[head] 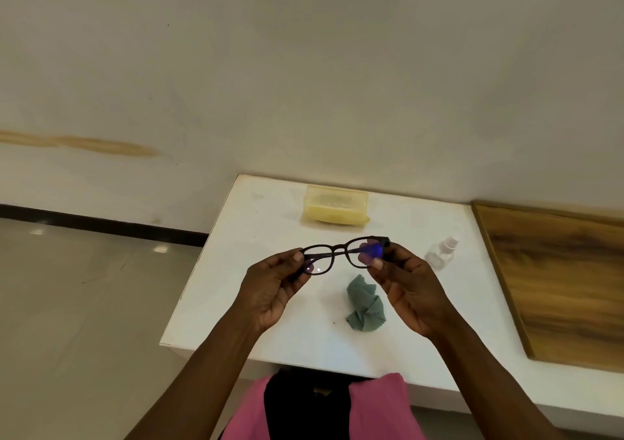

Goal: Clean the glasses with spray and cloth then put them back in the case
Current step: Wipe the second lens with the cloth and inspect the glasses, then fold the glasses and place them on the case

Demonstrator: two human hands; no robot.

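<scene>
Dark-framed glasses (341, 252) are held up above the white table (270, 210), lenses facing me. My left hand (273, 291) pinches the frame's left end. My right hand (410, 287) grips the right end, its thumb against the right lens, which shows a blue glint. A crumpled green cloth (366, 304) lies on the table below the glasses. The small clear spray bottle (442, 252) lies on its side to the right of my right hand. A yellow translucent case (336, 210) sits closed at the table's far edge.
A wooden panel (557, 284) covers the surface to the right of the white table. The wall rises right behind the case. To the left the table drops off to a tiled floor (84, 304). My pink and black clothing shows below the near edge.
</scene>
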